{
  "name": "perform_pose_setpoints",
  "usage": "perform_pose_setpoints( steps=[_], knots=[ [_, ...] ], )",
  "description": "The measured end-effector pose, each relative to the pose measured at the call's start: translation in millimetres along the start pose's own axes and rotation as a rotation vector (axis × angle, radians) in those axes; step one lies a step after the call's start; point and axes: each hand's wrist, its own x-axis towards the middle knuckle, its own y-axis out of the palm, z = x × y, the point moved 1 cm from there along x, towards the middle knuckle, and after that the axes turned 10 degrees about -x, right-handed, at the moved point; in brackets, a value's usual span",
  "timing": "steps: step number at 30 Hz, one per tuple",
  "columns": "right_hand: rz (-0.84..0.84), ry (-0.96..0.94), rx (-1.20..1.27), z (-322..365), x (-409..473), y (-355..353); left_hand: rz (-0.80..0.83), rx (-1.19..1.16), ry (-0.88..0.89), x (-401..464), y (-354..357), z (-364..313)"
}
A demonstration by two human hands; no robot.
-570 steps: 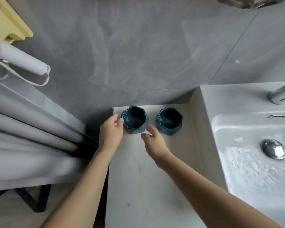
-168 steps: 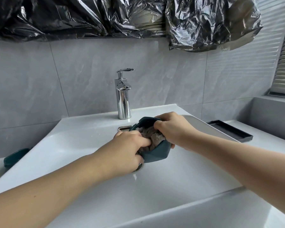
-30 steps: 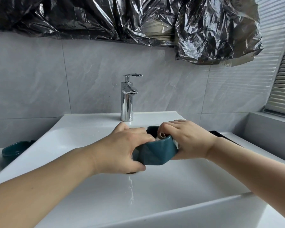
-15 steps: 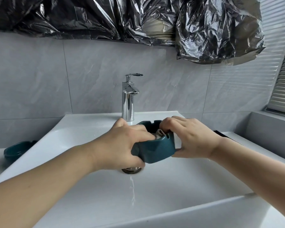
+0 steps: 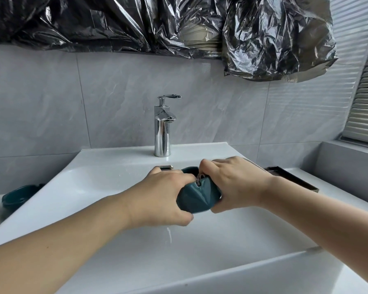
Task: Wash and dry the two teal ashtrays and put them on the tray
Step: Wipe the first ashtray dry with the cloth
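Over the white basin, my left hand grips a teal faceted ashtray from its left side. My right hand grips its right side, fingers curled over the rim and pressing a grey-brown cloth into the bowl; only a scrap of the cloth shows. A thin dribble of water falls below the ashtray. The second teal ashtray sits on the counter left of the sink, partly hidden by the basin's edge. The dark tray lies on the counter at the right, behind my right wrist.
A chrome tap stands at the back of the white sink, no water running from it. Crumpled black plastic sheeting hangs on the grey tiled wall above. A raised grey ledge and window blinds are at the far right.
The ashtray has dropped a little and tipped so its side faces me; my right fingers have shifted over the rim with the cloth. The second ashtray has stayed put.
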Motion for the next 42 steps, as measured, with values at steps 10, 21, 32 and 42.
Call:
perform_pose_setpoints(
  steps=[10, 21, 32, 42],
  knots=[
    [-0.198, -0.037, 0.158, -14.1, -6.5, 7.4, 0.007, -0.168, -0.020, -7.4, -12.0, 1.5],
    [-0.348, -0.118, 0.077, -12.8, -5.4, 3.0, -0.015, -0.130, 0.017, -2.5, -8.9, -4.8],
    [-0.059, -0.010, 0.190, -13.4, -6.8, 9.0, 0.048, -0.093, -0.012, -3.9, -0.5, 0.7],
    [-0.267, 0.049, 0.362, -17.6, -9.3, 2.8, -0.080, -0.205, 0.030, -6.6, -16.2, -2.6]
  ],
)
